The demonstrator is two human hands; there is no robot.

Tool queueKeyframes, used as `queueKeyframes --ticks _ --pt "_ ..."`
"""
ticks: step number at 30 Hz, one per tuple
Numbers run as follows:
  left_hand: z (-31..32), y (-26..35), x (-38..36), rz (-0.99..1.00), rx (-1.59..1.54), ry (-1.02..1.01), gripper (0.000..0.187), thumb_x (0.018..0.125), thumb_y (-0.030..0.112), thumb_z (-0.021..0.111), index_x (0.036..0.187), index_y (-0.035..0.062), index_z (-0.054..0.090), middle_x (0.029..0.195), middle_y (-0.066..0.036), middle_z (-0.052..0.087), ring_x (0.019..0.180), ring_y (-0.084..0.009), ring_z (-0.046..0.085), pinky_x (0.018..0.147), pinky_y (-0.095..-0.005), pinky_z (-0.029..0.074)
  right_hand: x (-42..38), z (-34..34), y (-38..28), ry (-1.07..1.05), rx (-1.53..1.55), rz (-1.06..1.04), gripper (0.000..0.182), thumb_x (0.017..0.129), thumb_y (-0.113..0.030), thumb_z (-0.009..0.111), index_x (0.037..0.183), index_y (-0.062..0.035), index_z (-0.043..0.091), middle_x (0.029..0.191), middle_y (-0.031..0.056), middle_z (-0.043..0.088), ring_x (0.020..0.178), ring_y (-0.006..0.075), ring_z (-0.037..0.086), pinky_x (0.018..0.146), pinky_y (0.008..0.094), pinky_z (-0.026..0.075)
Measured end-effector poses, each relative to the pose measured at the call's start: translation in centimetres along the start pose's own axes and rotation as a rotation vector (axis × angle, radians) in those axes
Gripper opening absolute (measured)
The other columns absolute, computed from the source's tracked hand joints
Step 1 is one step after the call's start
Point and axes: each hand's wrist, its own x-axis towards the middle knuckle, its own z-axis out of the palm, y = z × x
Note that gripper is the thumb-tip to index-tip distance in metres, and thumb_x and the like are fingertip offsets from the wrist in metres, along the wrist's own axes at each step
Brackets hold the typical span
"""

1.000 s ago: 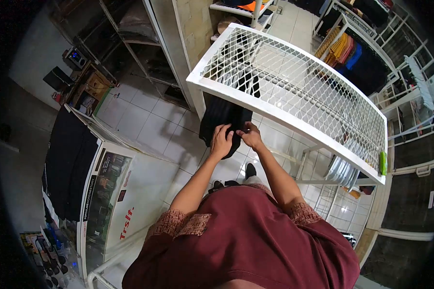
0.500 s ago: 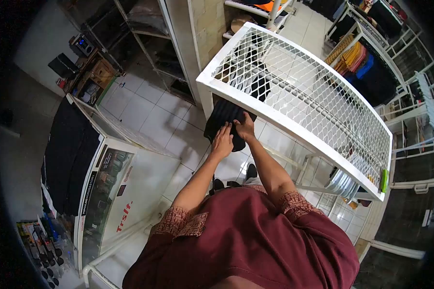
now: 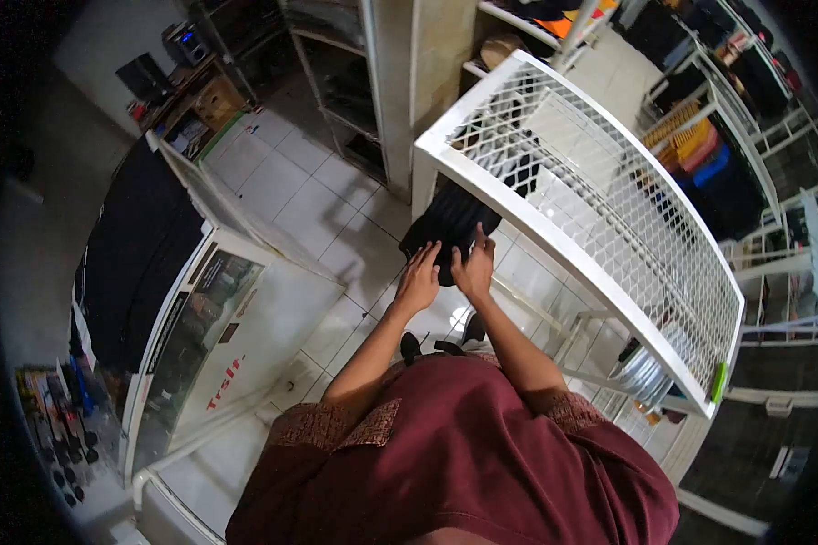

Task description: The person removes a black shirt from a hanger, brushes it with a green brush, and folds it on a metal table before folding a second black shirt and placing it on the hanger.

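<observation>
Black folded or hanging cloth [image 3: 450,218], seemingly several layers, sticks out from under the mesh top of a white metal rack [image 3: 573,259]. Across its near left part lies my left hand [image 3: 418,280], fingers stretched out and flat. Close beside it, my right hand [image 3: 473,270] touches the near right edge with its thumb and forefinger apart. A narrow strip of black shows between the two hands. Part of the cloth is visible through the mesh, and its far end is hidden under the rack.
On the left stands a white-framed glass display case [image 3: 236,345] with black fabric [image 3: 141,259] over it. Clothes racks with yellow and blue garments [image 3: 700,150] are at the upper right. Clear hangers [image 3: 650,372] hang at the rack's right end. White floor tiles [image 3: 309,182] lie between.
The camera view has turned, so the rack and cloth sit further right. Both hands are now nearer the cloth's near edge, and the right hand's fingers have shifted on it.
</observation>
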Motion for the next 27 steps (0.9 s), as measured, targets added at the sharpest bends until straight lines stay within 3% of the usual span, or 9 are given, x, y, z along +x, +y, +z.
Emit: queueKeyframes --ticks 3,5,6,12,13,19,22,24,27 --pt "-4.1 0.8 -2.1 -0.035 -0.03 0.157 0.052 0.098 0.006 0.054 0.15 0.0055 0.046 0.145 -0.025 0.054 0.134 -0.0431 0.05 0.115 -0.0469 0.039 -1.7 -1.8 -4.8 -0.083 0.192 -0.153 0.071 0.09 -0.014 0.067 0.153 -0.001 0.038 0.129 0.0285 0.05 0.112 0.0439 0.058 0.099 0.0486 0.048" --pt "-7.4 1.2 -3.5 -0.068 -0.008 0.308 0.045 0.099 0.008 0.055 0.143 0.0058 0.052 0.132 -0.023 0.061 0.122 -0.0427 0.057 0.106 -0.0483 0.044 -2.1 -1.7 -8.2 -0.31 0.323 -0.19 0.067 0.089 -0.009 0.067 0.151 -0.0058 0.042 0.124 0.024 0.052 0.102 0.0379 0.063 0.09 0.0464 0.053" --pt "-9.3 1.2 -4.1 -0.099 0.005 0.355 0.045 0.099 0.008 0.055 0.143 0.0058 0.052 0.132 -0.023 0.061 0.122 -0.0427 0.057 0.106 -0.0483 0.044 -2.1 -0.5 -9.3 -0.247 0.331 -0.335 0.061 0.091 -0.008 0.066 0.149 -0.0085 0.047 0.121 0.0208 0.052 0.091 0.0335 0.065 0.081 0.0433 0.056" --pt "-23.5 4.3 -9.2 -0.029 0.326 0.952 0.032 0.096 0.01 0.061 0.128 0.0062 0.065 0.116 -0.019 0.068 0.112 -0.0406 0.061 0.098 -0.048 0.049 -0.7 0.5 -22.1 -0.378 0.518 -0.595 0.046 0.09 -0.005 0.07 0.135 -0.0071 0.061 0.113 0.0157 0.057 0.083 0.024 0.062 0.069 0.0348 0.054" --pt "-25.9 5.1 -10.4 -0.042 0.367 1.006 0.03 0.096 0.01 0.062 0.125 0.0068 0.067 0.115 -0.018 0.068 0.11 -0.0387 0.062 0.097 -0.0469 0.049 -0.4 0.5 -24.6 -0.421 0.599 -0.565 0.038 0.091 -0.008 0.069 0.129 -0.008 0.065 0.109 0.0146 0.059 0.083 0.0295 0.065 0.071 0.0392 0.053" --pt "-38.2 5.9 -15.6 0.004 0.864 1.259 0.029 0.094 0.013 0.065 0.122 0.0063 0.071 0.122 -0.013 0.068 0.116 -0.0329 0.062 0.101 -0.0438 0.048 3.2 1.2 -38.9 -0.345 0.731 -0.866 0.031 0.094 -0.015 0.067 0.124 -0.0058 0.067 0.104 0.0149 0.063 0.083 0.0295 0.065 0.071 0.0386 0.053" --pt "-41.5 4.5 -17.4 -0.069 0.962 1.254 0.034 0.095 0.018 0.066 0.127 0.0063 0.069 0.134 -0.014 0.064 0.13 -0.034 0.055 0.111 -0.0493 0.04 5.5 3.1 -44.6 -0.338 0.769 -0.832 0.034 0.093 -0.024 0.07 0.12 -0.0025 0.069 0.102 0.0177 0.069 0.09 0.0336 0.068 0.08 0.0419 0.054" --pt "-42.6 3.8 -18.3 -0.135 0.993 1.184 0.037 0.096 0.021 0.065 0.13 0.007 0.067 0.137 -0.015 0.063 0.134 -0.0351 0.053 0.115 -0.0518 0.035 6.4 3.9 -47.3 -0.662 0.588 -0.394 0.038 0.09 -0.033 0.073 0.109 -0.0001 0.071 0.099 0.0202 0.074 0.1 0.0373 0.07 0.091 0.0441 0.053" --pt "-42.3 3.5 -19.1 -0.153 0.965 1.169 0.04 0.095 0.024 0.066 0.132 0.0082 0.066 0.138 -0.015 0.062 0.136 -0.0353 0.051 0.117 -0.0534 0.032 6.6 3.5 -48.9 -0.637 0.463 -0.481 0.041 0.086 -0.04 0.076 0.1 -0.0012 0.073 0.1 0.022 0.075 0.105 0.0401 0.07 0.092 0.0461 0.053"
